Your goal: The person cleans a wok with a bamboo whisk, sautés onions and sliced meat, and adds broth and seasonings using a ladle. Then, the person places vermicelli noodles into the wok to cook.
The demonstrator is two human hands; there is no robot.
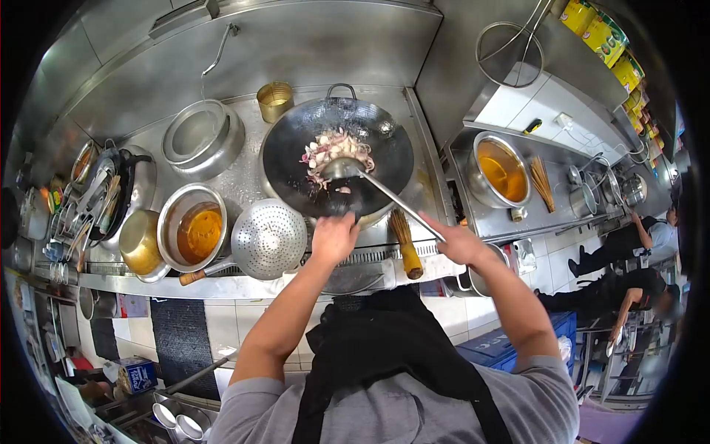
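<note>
A large black wok (296, 148) sits on the stove, holding chopped whitish and purplish pieces that look like squid (325, 148). My left hand (335, 237) is closed at the wok's near rim; its grip point is hidden under the fingers. In my right hand (460, 243) is the long handle of a metal ladle (392, 194), whose bowl rests among the pieces. Just left of the wok lies a perforated strainer (269, 238) with a wooden grip. A bamboo wok brush (404, 240) lies between the wok and my right hand.
Pots of amber liquid stand left (171, 235) and right (484, 185). An open tin can (274, 101) and stacked metal pots (203, 140) sit behind. A faucet (220, 52) hangs over the stove. Two other people (629, 296) are at far right.
</note>
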